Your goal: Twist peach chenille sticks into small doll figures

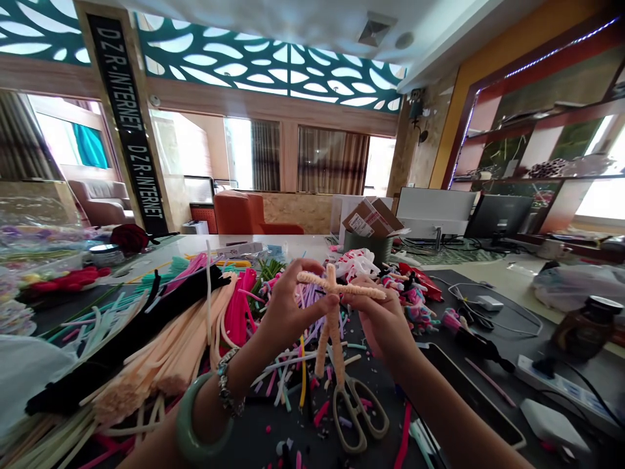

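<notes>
Across the dark mat (469, 303), pipe-cleaner scraps (293, 371) are lying scattered while the left hand (288, 312) and right hand (385, 326) are pinching a peach pipe-cleaner figure (333, 332) by its crossbar.

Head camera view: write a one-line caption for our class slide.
Left hand and right hand hold a peach pipe-cleaner figure over scattered pipe-cleaner offcuts, with scissors below.

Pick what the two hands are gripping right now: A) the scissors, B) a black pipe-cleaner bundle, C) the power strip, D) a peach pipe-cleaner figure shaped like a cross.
D. The left hand and right hand both pinch the peach pipe-cleaner figure by its crossbar and stem, while the scissors lie below, untouched.
</notes>
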A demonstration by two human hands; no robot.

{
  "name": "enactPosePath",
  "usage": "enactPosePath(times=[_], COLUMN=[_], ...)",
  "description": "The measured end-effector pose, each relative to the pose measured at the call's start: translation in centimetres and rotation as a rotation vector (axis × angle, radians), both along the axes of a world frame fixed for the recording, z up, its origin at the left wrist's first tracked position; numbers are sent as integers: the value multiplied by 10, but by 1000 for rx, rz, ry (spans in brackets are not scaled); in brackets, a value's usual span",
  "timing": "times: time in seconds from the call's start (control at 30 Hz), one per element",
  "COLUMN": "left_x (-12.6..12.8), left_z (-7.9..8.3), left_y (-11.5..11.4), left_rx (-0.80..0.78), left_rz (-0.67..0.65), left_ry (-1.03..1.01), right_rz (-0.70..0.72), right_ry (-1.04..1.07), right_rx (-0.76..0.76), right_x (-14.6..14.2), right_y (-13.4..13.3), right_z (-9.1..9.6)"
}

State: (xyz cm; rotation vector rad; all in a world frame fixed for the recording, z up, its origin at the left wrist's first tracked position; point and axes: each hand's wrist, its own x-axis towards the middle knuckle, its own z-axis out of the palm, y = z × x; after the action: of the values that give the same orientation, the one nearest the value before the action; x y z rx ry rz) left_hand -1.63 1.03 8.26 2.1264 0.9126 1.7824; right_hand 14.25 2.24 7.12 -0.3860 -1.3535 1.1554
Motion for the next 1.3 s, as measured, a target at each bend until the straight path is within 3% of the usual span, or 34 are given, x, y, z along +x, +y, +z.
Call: enactPosePath(times=[0.1,0.3,0.47,0.63,0.9,1.13,1.3], left_x=[6,5,3,9,14,7,8], left_z=[1,6,6,3,-1,6,10], left_y=[-1,-8,-10,-9,-7,-13,-18], left_rx=[-73,-79,-82,-176,-425,-537,-581], left_rz=[-84,94,115,44,-207,-366,-404], left_ry=[6,187,259,134,-178,-203,-196], right_rz=[49,100,153,8,-294,-641,-761], right_ry=[-14,29,-15,-261,-527,-628,-649], right_rx=[-45,-192,-220,45,541,949,1067], right_x=[-2,-3,-1,10,22,25,30], right_y=[-1,1,3,6,6,9,7], right_z=[0,-1,-1,5,11,4,4])
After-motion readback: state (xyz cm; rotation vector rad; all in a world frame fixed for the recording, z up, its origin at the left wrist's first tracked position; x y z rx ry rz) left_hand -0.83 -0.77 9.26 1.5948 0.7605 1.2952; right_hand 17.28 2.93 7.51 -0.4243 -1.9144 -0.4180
